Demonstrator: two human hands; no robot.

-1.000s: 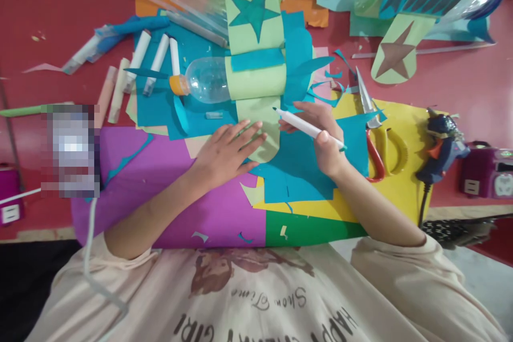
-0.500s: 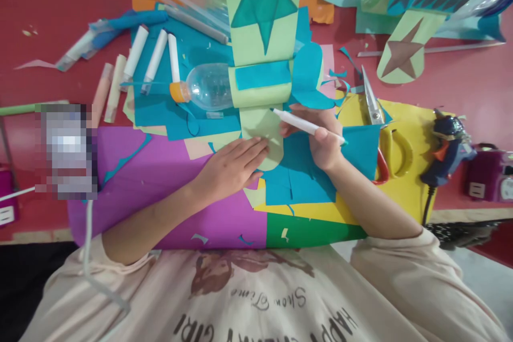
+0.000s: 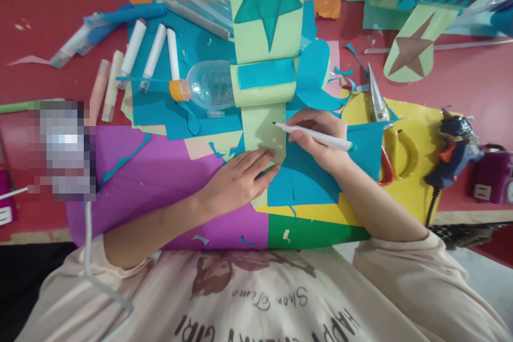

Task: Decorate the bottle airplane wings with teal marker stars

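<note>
Several markers (image 3: 133, 54) lie left of the bottle (image 3: 210, 85). To its right lie scissors (image 3: 377, 97) and, farther out, a glue gun (image 3: 452, 166); before it, the left hand (image 3: 236, 181) rests partly on a paper strip (image 3: 261, 131).

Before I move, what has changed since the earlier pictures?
The left hand has slid back to the near end of the pale green strip. The strip's starred half has swung up, now running out of the picture's top. The right hand has shifted its grip along the marker. Nothing was taken hold of or let go. The scissors and glue gun lie as they were.
</note>
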